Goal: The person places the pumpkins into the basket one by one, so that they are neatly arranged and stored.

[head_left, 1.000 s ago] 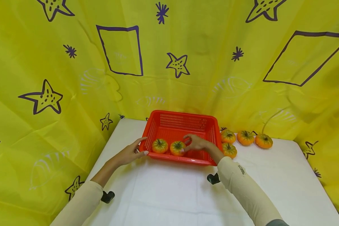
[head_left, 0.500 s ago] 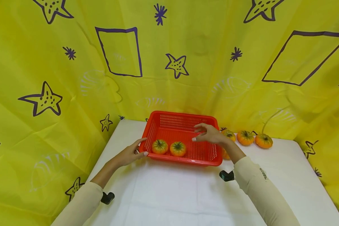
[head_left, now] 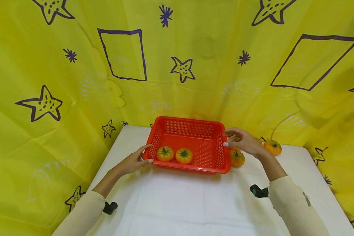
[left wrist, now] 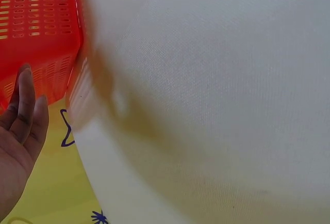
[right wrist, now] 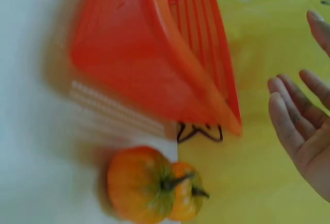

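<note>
A red plastic basket (head_left: 191,141) with slotted walls stands at the back of the table, two small orange pumpkins (head_left: 184,156) side by side near its front left. My left hand (head_left: 132,163) rests at the basket's left front corner; in the left wrist view its fingers (left wrist: 26,97) lie fairly straight against the outer wall. Off the basket's right rim, my right hand (head_left: 243,142) hovers with fingers loosely bent and nothing in them. Just below it a pumpkin (head_left: 237,158) sits beside the basket. Another pumpkin (right wrist: 186,195) shows behind that one in the right wrist view.
The table (head_left: 177,203) has a white cover. A further pumpkin (head_left: 272,147) lies to the right near the back edge; my right hand partly hides others there. A yellow curtain (head_left: 206,91) with star drawings encloses the back and sides.
My right hand has left the pumpkin inside the basket and moved right, past the right rim, over the pumpkins outside. The left hand has stayed at the corner.
</note>
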`<state>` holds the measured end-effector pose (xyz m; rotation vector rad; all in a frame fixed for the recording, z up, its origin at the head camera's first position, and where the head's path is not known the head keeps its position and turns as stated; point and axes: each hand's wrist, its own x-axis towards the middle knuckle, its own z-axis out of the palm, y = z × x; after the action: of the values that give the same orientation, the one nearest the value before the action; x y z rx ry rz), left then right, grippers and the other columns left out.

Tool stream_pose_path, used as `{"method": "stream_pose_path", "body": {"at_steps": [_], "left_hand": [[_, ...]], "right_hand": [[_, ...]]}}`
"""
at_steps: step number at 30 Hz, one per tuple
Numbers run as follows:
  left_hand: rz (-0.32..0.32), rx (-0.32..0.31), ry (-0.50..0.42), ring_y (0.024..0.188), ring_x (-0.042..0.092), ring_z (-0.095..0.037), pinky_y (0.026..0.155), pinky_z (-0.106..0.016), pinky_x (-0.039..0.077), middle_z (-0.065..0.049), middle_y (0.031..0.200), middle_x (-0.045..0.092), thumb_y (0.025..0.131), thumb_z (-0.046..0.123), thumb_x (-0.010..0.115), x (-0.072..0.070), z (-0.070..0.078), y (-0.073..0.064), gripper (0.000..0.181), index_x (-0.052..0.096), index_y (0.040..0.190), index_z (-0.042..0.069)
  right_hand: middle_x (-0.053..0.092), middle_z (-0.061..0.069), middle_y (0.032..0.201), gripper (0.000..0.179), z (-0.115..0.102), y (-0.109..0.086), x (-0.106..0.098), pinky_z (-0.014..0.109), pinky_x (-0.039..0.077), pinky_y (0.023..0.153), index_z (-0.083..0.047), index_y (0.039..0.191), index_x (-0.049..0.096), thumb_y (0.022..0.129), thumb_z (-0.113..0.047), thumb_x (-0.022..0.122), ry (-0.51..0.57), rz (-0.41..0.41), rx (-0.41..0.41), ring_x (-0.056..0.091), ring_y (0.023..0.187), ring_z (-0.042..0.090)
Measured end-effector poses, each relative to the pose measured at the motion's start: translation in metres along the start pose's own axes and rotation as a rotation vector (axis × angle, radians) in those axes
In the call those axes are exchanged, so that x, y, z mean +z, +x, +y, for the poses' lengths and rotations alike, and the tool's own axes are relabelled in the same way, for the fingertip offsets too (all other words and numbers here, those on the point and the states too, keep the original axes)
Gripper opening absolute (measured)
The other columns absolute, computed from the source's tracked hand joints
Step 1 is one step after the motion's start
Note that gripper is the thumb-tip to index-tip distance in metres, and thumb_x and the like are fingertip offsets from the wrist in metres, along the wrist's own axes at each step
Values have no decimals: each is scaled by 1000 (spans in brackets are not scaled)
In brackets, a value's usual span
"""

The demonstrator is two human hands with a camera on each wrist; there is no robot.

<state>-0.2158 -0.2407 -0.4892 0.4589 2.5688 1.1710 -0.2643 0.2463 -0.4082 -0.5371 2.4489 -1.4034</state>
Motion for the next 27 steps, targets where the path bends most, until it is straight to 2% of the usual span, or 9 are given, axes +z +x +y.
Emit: {"method": "stream_pose_path", "body": {"at_steps": [4, 11, 19, 22, 27], "left_hand": [[4, 3, 7, 76, 55, -17, 66, -31, 47, -5, 90, 55, 96, 44, 66, 0, 0, -1, 77, 27, 159, 23], [8, 4, 8, 77, 56, -17, 66, -30, 47, -6, 92, 56, 96, 43, 66, 0, 1, -1, 76, 28, 159, 22], [6, 13, 1, 79, 57, -16, 67, -30, 48, -6, 96, 61, 96, 43, 67, 0, -1, -1, 77, 28, 158, 19], [7, 14, -12, 80, 58, -17, 68, -31, 49, -7, 99, 63, 96, 41, 68, -1, 0, 0, 77, 28, 158, 18], [10, 6, -31, 85, 60, -18, 71, -32, 50, -7, 105, 66, 95, 40, 69, -2, 2, 2, 77, 30, 157, 20]], "right_hand": [[55, 26, 138, 56, 13, -12, -7, 30, 56, 87, -1, 142, 49, 94, -21, 71, -7, 51, -12, 65, 103, 8], [54, 27, 138, 54, 47, -30, -14, 25, 53, 84, 2, 141, 49, 97, -25, 68, -52, 110, 35, 62, 101, 4], [57, 31, 133, 57, 82, -49, -12, 35, 57, 81, 8, 141, 48, 97, -23, 68, -39, 159, 81, 63, 94, -5], [57, 29, 134, 57, 93, -53, -10, 34, 57, 81, 6, 141, 49, 97, -26, 68, -62, 164, 114, 64, 96, -2], [57, 30, 135, 59, 105, -55, -8, 25, 55, 79, 7, 140, 50, 96, -28, 69, -108, 186, 140, 67, 102, 16]]}}
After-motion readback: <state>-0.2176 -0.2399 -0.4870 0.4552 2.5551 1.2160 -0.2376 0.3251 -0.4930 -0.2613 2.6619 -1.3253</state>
